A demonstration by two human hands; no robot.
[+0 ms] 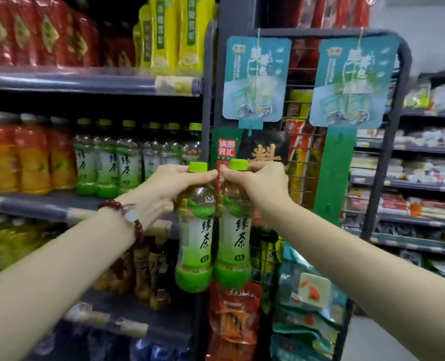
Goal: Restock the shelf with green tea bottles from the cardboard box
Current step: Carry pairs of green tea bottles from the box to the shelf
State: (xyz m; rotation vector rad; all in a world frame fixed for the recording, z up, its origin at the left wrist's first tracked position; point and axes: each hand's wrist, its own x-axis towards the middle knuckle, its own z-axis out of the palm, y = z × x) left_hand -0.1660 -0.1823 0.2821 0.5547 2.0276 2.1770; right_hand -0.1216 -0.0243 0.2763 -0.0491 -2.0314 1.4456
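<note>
Green tea bottles: two in hand, centre frame, upright, side by side, touching or nearly so along the labels. Left one (194, 230) gripped at the neck just under the green cap by left hand (164, 188), fingers curled round. Right one (233, 225) gripped the same way by right hand (260, 183). Fingertips of both hands meet between the two caps. Red bead bracelet (135, 217) on left wrist.

Both bottles hang in the air in front of the dark upright post (207, 105) at the shelf's right end, not on any shelf board.

Middle shelf (34, 201), left of frame: row of green tea bottles (107, 162), at least five green caps visible across the front, more behind, exact count blurred. Left of those, three orange drink bottles (31, 157) at the front. Bare strip of shelf board showing in front of the green tea row, just left of the left hand.

Upper shelf: red packs (47, 32) upper left, yellow-green bottles (169, 35), about three. Lower shelf: dark brown bottles (148, 267), count unclear.

Right of the post: wire rack (403, 74) with two teal hanging cards (258, 76), snack bags (234, 316) below. Rack edge close behind the right-hand bottle. Far right: more shelves (424, 183) with packaged goods, well apart.

Cardboard box out of frame.
</note>
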